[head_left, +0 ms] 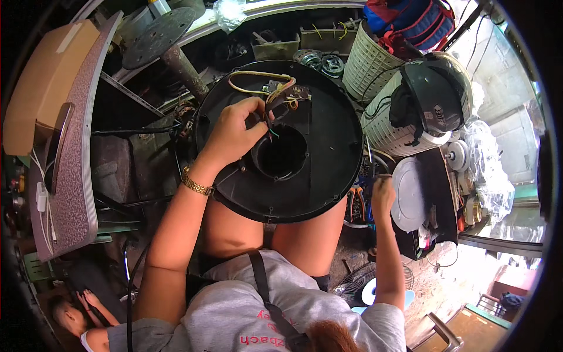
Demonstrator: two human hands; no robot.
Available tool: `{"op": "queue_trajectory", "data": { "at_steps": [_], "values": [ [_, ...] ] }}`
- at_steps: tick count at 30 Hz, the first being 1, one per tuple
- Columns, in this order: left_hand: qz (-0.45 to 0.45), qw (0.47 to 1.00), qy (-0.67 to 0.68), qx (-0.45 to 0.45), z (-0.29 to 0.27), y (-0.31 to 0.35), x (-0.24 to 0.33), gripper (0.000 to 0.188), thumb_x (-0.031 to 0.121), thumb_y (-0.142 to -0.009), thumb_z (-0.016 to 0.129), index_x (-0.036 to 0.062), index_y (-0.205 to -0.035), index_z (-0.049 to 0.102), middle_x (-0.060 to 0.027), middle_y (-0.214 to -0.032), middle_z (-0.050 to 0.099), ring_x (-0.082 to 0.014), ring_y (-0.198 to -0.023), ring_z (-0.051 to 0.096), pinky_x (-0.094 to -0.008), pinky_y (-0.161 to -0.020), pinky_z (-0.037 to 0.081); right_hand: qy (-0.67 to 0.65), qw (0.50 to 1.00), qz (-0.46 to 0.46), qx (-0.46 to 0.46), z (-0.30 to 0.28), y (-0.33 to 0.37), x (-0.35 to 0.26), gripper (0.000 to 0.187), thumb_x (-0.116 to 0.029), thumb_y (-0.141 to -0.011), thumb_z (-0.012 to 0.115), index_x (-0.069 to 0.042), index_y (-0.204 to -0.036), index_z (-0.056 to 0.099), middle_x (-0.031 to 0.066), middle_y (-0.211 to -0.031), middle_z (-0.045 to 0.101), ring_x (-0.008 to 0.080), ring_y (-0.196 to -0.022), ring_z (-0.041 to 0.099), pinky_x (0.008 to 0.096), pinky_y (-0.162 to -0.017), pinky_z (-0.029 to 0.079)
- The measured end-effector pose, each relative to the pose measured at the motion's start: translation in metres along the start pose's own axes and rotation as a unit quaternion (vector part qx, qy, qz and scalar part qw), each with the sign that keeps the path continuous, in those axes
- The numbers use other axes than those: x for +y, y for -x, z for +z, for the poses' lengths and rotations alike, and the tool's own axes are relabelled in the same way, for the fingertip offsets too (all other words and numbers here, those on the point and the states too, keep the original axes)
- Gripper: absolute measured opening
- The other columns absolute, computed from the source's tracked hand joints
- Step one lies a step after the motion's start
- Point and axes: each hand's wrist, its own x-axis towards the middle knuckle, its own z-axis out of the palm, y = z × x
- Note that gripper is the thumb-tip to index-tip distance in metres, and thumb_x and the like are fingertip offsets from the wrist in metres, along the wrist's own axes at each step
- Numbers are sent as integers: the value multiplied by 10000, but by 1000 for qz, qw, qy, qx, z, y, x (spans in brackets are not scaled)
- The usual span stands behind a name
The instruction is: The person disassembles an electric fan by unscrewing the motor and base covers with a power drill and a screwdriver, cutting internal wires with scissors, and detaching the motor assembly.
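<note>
- Grey cloth shirt [234,311]: red lettering.
- Black round plastic housing [331,158] across bare thighs [308,234]: I judge shifting legs could tip it.
- Left hand [237,126] pinches thin yellow-brown wires [284,89] above it; tugging might break joints.
- Right hand [383,193], near orange-handled pliers [350,202]: grip, I cannot tell.
- Glossy black helmet [434,94]: pale lettering.

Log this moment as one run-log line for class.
left hand: pinching wires over round black casing | right hand: beside round grey lid, grip unclear

A cramped repair workshop, marked by pliers [350,202], a caged fan [350,284] and open bins [319,44]. Wires [258,73] and a circuit board [302,92] lie exposed on a round black housing [334,152]
</note>
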Motion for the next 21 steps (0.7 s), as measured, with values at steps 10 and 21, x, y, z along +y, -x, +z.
{"op": "queue_trajectory", "data": {
  "at_steps": [10,21],
  "values": [
    [-39,996,28,-81,-7,8,10,52,39,-754,558,35,-796,527,4,-743,510,-81,-744,522,-236,-668,424,-713,566,361,203,-92,3,16,364,-319,-959,526,-66,-1221,532,92,-942,629,214,-881,614,372,-784,526],
    [-86,976,166,-111,2,9,-2,133,155,-856,584,24,-843,565,3,-691,553,-62,-643,498,-244,-603,412,-918,354,121,-132,-152,-12,-85,160,-251,-950,537,-136,-1060,556,-2,-768,465,118,-668,440,252,-716,487]
  ]
}}
